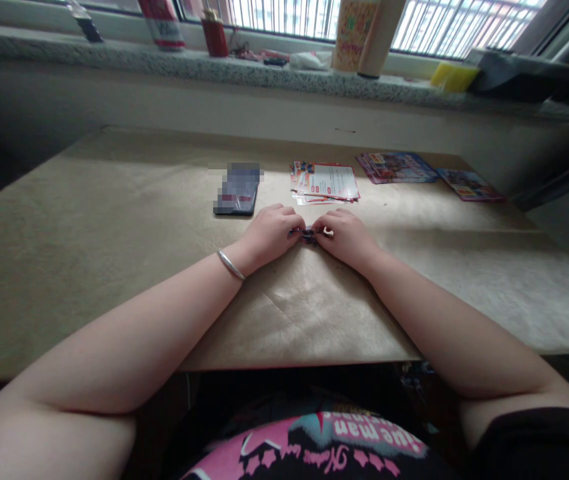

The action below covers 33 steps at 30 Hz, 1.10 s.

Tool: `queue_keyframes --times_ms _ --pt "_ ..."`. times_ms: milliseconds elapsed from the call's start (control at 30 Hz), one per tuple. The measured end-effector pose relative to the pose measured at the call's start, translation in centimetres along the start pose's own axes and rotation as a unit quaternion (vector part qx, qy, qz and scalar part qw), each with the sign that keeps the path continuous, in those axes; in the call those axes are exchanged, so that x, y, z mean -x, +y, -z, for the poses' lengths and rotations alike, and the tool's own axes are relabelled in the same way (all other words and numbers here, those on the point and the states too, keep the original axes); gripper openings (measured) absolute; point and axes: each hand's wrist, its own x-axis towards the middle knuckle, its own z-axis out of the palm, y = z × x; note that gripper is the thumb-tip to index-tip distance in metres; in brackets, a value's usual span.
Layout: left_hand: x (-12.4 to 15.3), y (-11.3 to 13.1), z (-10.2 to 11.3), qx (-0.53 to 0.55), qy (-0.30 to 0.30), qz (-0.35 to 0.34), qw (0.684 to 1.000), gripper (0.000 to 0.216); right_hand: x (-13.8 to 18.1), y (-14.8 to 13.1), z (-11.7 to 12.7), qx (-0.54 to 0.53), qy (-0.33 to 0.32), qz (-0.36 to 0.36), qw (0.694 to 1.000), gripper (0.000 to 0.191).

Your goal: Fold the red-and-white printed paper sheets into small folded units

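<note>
Both my hands meet at the middle of the table covered in brown paper point(114, 220). My left hand point(270, 233), with a silver bangle on its wrist, has its fingers curled. My right hand point(347, 237) is curled too. Between the fingertips of both hands is a small dark object point(308, 234) with a red and white bit, too small to name. Both hands pinch it just above the paper.
A dark phone point(237, 190) lies just beyond my left hand. Printed cards point(325, 181) lie beyond my right hand, with more colourful sheets point(397, 167) and another point(469, 184) farther right. The window sill point(244, 67) behind holds cups, bottles and a yellow sponge.
</note>
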Motion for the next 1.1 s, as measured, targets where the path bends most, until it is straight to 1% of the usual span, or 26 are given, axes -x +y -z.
queue_keyframes --times_ms 167,267,433,500,600,833,967,1100 --pt "0.0 0.3 0.2 -0.025 -0.005 -0.016 1.000 0.022 0.0 -0.5 0.5 0.034 -0.035 0.010 0.999 0.017" --pt "0.1 0.3 0.3 -0.033 -0.009 -0.025 0.999 0.024 -0.1 -0.5 0.5 0.032 -0.036 0.004 0.999 0.017" --pt "0.2 0.3 0.7 -0.034 0.003 -0.052 0.998 0.023 0.0 -0.4 0.6 0.033 -0.029 -0.003 0.999 0.016" --pt "0.2 0.4 0.8 -0.040 -0.001 -0.048 0.998 0.022 0.1 -0.4 0.6 0.036 -0.025 0.001 0.999 0.016" --pt "0.3 0.5 1.0 -0.043 -0.011 -0.034 0.998 0.022 0.4 -0.4 0.9 0.053 -0.036 0.018 0.998 0.016" --pt "0.5 0.8 1.7 -0.045 -0.047 -0.030 0.997 0.025 0.7 -0.9 1.9 0.070 -0.072 0.040 0.994 0.021" --pt "0.7 1.4 2.4 -0.071 -0.075 -0.034 0.994 0.027 0.8 -0.9 2.2 0.074 -0.085 0.059 0.992 0.022" --pt "0.8 2.1 3.1 -0.116 -0.110 -0.021 0.987 0.029 0.9 -0.7 2.2 0.090 -0.086 0.074 0.989 0.023"
